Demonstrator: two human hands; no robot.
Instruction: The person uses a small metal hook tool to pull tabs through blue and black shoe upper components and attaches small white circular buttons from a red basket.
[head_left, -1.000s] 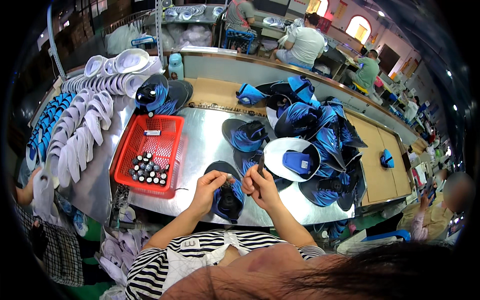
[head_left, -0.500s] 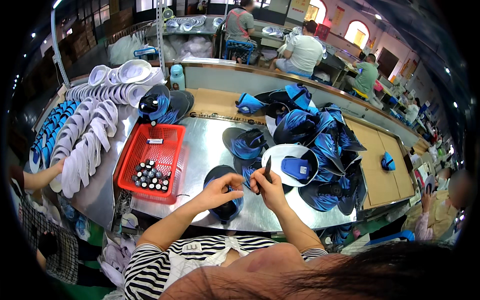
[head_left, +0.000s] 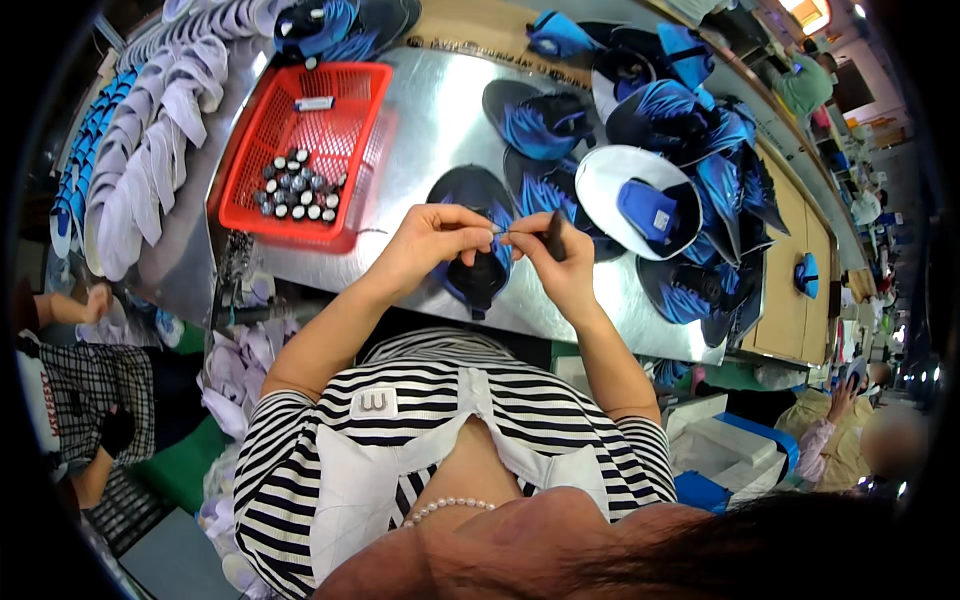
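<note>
Both hands are raised over the table with their fingertips almost meeting. My left hand (head_left: 430, 245) is closed in a pinch; whatever lies between its fingers is too fine to make out. My right hand (head_left: 568, 272) has a dark, slim, pointed tool (head_left: 556, 234) tucked in its grip, with its thumb and forefinger pinched beside the left fingertips. Directly beneath them lies a blue and black cap (head_left: 470, 190), its dark brim pointing away from me, partly hidden by the hands. To its right rests a white-brimmed cap (head_left: 598, 190) with a blue panel showing inside.
A red plastic basket (head_left: 232, 200) at left holds several small dark pieces with white tops. Blue and black caps (head_left: 715, 150) are heaped at right. Rows of white brims (head_left: 150, 150) line the far left. Another person's hand (head_left: 92, 303) shows at the left.
The view has tilted downward, so the table appears higher. My fingertips have come closer together over the cap, and my left fingers have closed into a pinch.
</note>
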